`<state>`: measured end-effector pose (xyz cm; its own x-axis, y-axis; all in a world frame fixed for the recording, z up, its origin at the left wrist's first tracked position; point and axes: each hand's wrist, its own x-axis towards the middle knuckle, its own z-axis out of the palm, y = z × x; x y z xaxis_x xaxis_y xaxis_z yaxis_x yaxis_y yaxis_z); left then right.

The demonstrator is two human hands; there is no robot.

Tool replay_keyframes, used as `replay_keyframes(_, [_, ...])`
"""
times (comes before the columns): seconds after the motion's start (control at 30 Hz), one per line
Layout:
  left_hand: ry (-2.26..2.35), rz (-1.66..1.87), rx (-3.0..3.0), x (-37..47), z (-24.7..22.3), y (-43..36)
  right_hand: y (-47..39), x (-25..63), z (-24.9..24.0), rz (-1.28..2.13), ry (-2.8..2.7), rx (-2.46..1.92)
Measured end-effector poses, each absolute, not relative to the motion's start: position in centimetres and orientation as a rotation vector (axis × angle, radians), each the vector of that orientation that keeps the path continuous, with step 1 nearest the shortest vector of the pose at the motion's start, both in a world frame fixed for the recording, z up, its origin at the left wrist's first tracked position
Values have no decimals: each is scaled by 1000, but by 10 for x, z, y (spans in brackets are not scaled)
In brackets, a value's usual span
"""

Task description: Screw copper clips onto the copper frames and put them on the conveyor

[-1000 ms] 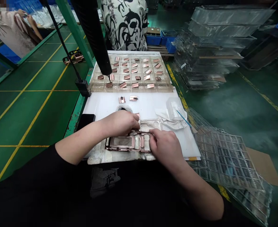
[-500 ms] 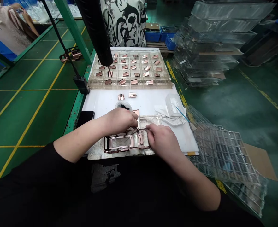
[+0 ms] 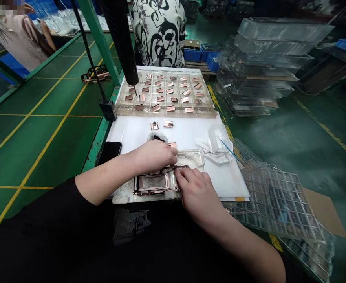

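Note:
A copper-coloured, car-shaped shell point(image 3: 153, 182) with window-like openings lies in a whitish moulded holder point(image 3: 122, 194) near the table's front edge. My left hand point(image 3: 159, 155) reaches over its far side with fingers pinched together and turned down; whatever is between the fingertips is hidden. Wrapped over the shell's right end is my right hand point(image 3: 196, 186), thumb and fingers closed on it and covering that part. Just beyond my left hand are a small bag point(image 3: 157, 136) with dark contents and a small copper part point(image 3: 172, 145). Two more small copper parts point(image 3: 169, 124) lie farther back.
Behind stands a clear compartment tray point(image 3: 163, 112) of copper pieces, with a black screwdriver-like tool point(image 3: 128, 59) hanging above. A phone point(image 3: 110, 152) lies left; a cloth point(image 3: 220, 157) and clear box point(image 3: 218, 137) lie right. A green conveyor point(image 3: 52, 145) runs alongside. A person point(image 3: 159, 35) is opposite.
My right hand has shifted left over the shell and now covers more of its right end. My left hand stays pinched at the far side. The whole view has shifted slightly.

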<state>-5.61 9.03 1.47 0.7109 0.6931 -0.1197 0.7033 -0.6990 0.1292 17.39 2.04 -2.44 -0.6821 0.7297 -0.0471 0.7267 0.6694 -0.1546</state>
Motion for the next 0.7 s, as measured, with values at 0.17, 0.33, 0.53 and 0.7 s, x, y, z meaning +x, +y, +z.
replay_keyframes(0.17, [1325, 203, 2587, -65, -1, 58, 22, 175, -33, 166, -2849, -1177])
replay_keyframes(0.33, [1545, 473, 2360, -68, -17, 17, 19, 177, -42, 102, -2809, -1121])
replay_keyframes(0.53, [1542, 366, 2266, -65, -22, 15, 52, 170, 1, 86, -2971, -1064])
replay_keyframes(0.7, [1562, 227, 2278, -62, -17, 19, 176, 119, 65, -58, -2953, -1343])
